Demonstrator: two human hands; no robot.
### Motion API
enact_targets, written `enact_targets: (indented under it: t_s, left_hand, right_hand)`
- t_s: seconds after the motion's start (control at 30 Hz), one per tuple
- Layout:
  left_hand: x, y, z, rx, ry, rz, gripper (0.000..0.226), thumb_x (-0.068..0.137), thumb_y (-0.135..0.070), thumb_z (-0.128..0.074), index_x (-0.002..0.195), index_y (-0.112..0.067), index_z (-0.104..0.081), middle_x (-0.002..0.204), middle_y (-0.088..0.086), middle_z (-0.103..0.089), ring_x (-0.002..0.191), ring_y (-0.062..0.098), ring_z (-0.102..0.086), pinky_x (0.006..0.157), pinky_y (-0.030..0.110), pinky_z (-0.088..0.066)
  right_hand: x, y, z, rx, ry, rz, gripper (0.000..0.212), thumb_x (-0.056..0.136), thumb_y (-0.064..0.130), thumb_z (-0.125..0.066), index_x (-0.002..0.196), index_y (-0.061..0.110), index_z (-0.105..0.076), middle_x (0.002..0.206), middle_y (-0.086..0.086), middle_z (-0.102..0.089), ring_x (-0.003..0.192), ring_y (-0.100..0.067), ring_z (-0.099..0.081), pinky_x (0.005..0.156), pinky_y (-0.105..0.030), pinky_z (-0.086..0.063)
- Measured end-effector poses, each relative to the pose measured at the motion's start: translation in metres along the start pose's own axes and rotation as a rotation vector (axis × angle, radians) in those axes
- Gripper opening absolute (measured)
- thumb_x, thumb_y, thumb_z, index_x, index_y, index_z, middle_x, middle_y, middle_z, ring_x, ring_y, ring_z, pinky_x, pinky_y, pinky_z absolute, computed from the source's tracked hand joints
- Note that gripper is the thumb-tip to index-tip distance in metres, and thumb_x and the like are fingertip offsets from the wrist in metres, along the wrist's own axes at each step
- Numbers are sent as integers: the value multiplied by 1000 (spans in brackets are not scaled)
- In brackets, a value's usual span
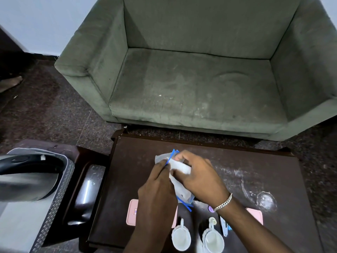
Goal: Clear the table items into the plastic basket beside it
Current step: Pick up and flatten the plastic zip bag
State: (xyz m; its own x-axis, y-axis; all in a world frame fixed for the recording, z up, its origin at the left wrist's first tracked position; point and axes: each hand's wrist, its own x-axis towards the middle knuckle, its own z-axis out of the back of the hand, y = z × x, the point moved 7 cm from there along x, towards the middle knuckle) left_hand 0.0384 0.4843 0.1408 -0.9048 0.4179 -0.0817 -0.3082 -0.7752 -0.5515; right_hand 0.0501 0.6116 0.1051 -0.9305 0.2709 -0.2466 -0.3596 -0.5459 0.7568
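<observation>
A big green armchair (197, 70) stands on the dark floor (45, 110), just past the far edge of the desk (255, 170). The desk is dark brown and has pale marks on its top. To its left stands the grey plastic basket (62, 194) with a bumpy wall, and a shiny kettle (27, 178) with a black handle sits inside it.

Above the middle of the desk, both hands hold a white plastic bag (179, 168) with blue strips along its edges. The left hand (156, 196) pinches the bag's blue edge with its fingers closed on it. The right hand (198, 178), with a silver bracelet (223, 202) at the wrist, grips the crumpled white part.

Under the arms, near the front of the desk, lie a pink flat box (132, 212), another pink thing (255, 215), two white cups (180, 238) side by side, and a small white and blue thing (224, 227) I cannot make out.
</observation>
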Motion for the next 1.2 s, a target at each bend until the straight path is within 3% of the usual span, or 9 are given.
enact_targets:
  t_s: [0.1, 0.23, 0.3, 0.4, 0.53, 0.63, 0.83, 1.0, 1.2]
  left_hand:
    - [1, 1, -3, -1, 19, 7, 41, 68, 11, -79, 105, -8, -77, 123, 5, -73, 86, 23, -77, 56, 32, -57]
    - [5, 16, -7, 36, 18, 99, 43, 88, 1, -58, 126, -17, -67, 145, -10, -56, 110, 18, -69, 74, 35, -53]
    - [6, 21, -6, 53, 4, 116, 42, 90, -1, -56, 127, -18, -66, 147, -12, -54, 112, 18, -67, 76, 32, -50]
    - [7, 27, -10, 53, 21, 124, 40, 86, 4, -59, 120, -14, -69, 143, -10, -59, 109, 19, -69, 72, 32, -51]
    - [8, 34, -13, 66, 26, 132, 45, 86, 6, -58, 126, -11, -69, 145, -6, -58, 116, 20, -67, 79, 36, -53]
    - [9, 37, -14, 75, 32, 151, 46, 86, 8, -59, 129, -8, -68, 146, -2, -58, 117, 23, -68, 83, 37, -54]
    - [12, 44, -15, 78, 47, 163, 39, 84, 10, -59, 118, -5, -70, 142, 0, -61, 104, 32, -71, 78, 43, -55]
    - [10, 46, -18, 95, 39, 168, 38, 86, 8, -58, 118, -9, -69, 142, -5, -59, 102, 32, -71, 75, 40, -52]
    - [6, 45, -23, 109, 65, 179, 37, 85, 9, -58, 116, -6, -69, 142, -3, -59, 100, 34, -71, 75, 41, -51]
  right_hand:
    - [2, -1, 13, -8, -32, -20, 29, 81, 14, -70, 101, 29, -55, 77, 8, -65, 74, -11, -60, 69, -24, -51]
    - [1, 1, 41, -115, 63, -61, 61, 79, 13, -72, 130, 38, -50, 84, 4, -67, 72, -7, -58, 60, -18, -41]
    - [0, 1, 59, -242, 121, -66, 47, 78, 11, -71, 119, 32, -67, 89, 5, -72, 77, -8, -60, 60, -15, -39]
    - [-2, -6, 91, -317, 101, -75, 15, 80, 12, -71, 71, 24, -69, 70, -1, -69, 64, -15, -62, 53, -13, -40]
    - [-5, -26, 119, -288, 6, -63, 6, 87, 19, -73, 86, 23, -77, 57, 10, -64, 54, -2, -57, 53, -12, -40]
    - [-12, -49, 127, -245, -76, -77, 16, 88, 18, -74, 100, 28, -77, 77, 9, -75, 71, -5, -66, 64, -4, -41]
    - [-34, -107, 106, -196, -87, -231, 11, 93, 15, -71, 95, 23, -78, 80, 5, -76, 76, -5, -71, 61, 0, -40]
    - [-54, -150, 72, -33, -73, -395, 21, 93, -2, -66, 105, 7, -80, 90, -7, -75, 56, 21, -61, 47, 0, -41]
    - [-57, -174, 46, 32, -110, -478, 31, 90, -10, -58, 100, 8, -81, 91, -9, -76, 55, 10, -66, 48, -5, -48]
